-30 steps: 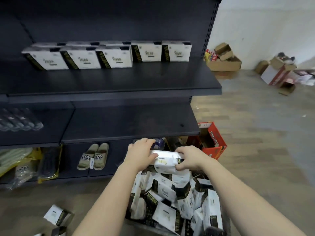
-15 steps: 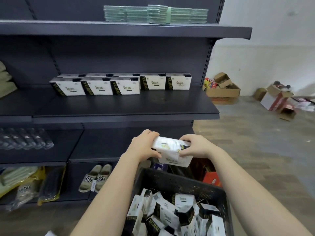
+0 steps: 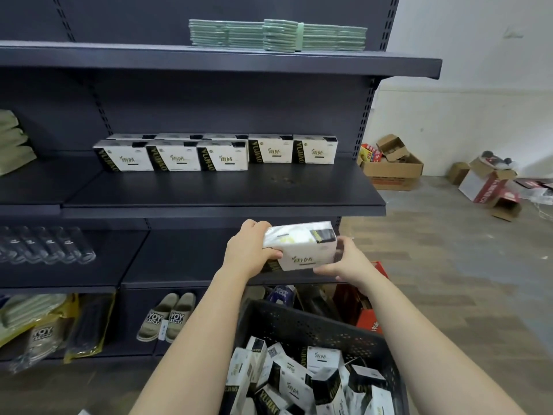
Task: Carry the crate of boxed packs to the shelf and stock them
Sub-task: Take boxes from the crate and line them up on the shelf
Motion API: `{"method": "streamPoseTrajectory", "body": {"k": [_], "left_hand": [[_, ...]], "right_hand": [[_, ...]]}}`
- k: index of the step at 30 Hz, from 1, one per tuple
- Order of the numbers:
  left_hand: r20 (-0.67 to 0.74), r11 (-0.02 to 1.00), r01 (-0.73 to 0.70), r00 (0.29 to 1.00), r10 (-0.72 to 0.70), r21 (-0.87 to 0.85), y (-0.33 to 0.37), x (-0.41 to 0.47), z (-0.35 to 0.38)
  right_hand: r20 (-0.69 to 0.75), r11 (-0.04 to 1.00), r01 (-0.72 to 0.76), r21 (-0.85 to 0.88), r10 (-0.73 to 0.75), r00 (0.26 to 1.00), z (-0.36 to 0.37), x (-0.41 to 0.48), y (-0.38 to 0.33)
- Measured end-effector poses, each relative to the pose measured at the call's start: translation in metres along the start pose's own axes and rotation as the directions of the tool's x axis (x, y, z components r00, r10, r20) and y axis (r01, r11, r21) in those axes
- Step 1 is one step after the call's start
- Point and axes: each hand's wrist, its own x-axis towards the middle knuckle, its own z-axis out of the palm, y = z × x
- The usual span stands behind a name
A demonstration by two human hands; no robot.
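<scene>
While fingers (image 3: 273, 254) of L hand (image 3: 248, 250), R hand (image 3: 344, 262) grasp a pack (image 3: 302, 250), shelf (image 3: 224, 190) bears stocked packs (image 3: 221, 155), floor (image 3: 449, 265) boxes (image 3: 392, 167).

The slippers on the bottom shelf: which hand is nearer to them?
Left. The left hand grips the pack at its left end, above and right of the slippers; the right hand holds the other end, further right.

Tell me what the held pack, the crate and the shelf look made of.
Pack: probably glossy plastic film; its top shows glare and wrinkles. Crate: dark matte plastic; its walls are a moulded lattice of small holes. Shelf: likely painted sheet metal, matte dark grey; thin folded front edge, slotted uprights behind.
</scene>
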Motion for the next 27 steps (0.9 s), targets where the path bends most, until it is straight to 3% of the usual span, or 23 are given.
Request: {"method": "streamPoseTrajectory", "body": {"k": [2, 5, 9, 12, 15, 19, 23, 25, 27], "left_hand": [[-0.041, 0.996, 0.018, 0.999, -0.021, -0.083, 0.003, 0.001, -0.003], [-0.024, 0.948, 0.064, 0.997, -0.075, -0.312, 0.005, 0.001, -0.001], [0.039, 0.800, 0.133, 0.990, -0.136, -0.585, 0.007, -0.005, 0.013], [0.064, 0.712, 0.154, 0.986, -0.152, -0.685, 0.010, -0.008, 0.019], [0.073, 0.695, 0.155, 0.986, -0.146, -0.702, 0.013, -0.008, 0.023], [0.089, 0.765, 0.178, 0.984, -0.158, -0.618, 0.013, -0.007, 0.026], [-0.024, 0.870, 0.144, 0.984, -0.176, -0.472, 0.015, -0.001, 0.019], [-0.075, 0.882, 0.072, 0.990, -0.120, -0.467, 0.015, 0.003, 0.017], [-0.042, 0.853, 0.039, 0.997, -0.072, -0.521, 0.018, 0.004, 0.014]], "right_hand": [[0.058, 0.979, -0.078, 0.187, 0.068, 0.996, 0.003, -0.001, 0.007], [0.143, 0.945, -0.048, 0.323, 0.002, 0.990, 0.011, 0.002, 0.010], [0.078, 0.882, 0.040, 0.470, -0.087, 0.993, 0.019, 0.001, -0.008], [0.036, 0.832, 0.064, 0.551, -0.101, 0.994, 0.018, 0.003, -0.014], [0.020, 0.785, 0.077, 0.615, -0.114, 0.993, 0.017, 0.004, -0.018], [-0.039, 0.832, 0.147, 0.535, -0.150, 0.988, 0.010, 0.003, -0.020], [-0.113, 0.939, 0.295, 0.179, -0.279, 0.954, -0.002, 0.002, -0.027], [-0.103, 0.938, 0.344, 0.050, -0.338, 0.936, -0.005, 0.002, -0.032], [-0.085, 0.933, 0.357, 0.044, -0.352, 0.932, -0.004, 0.001, -0.034]]}}
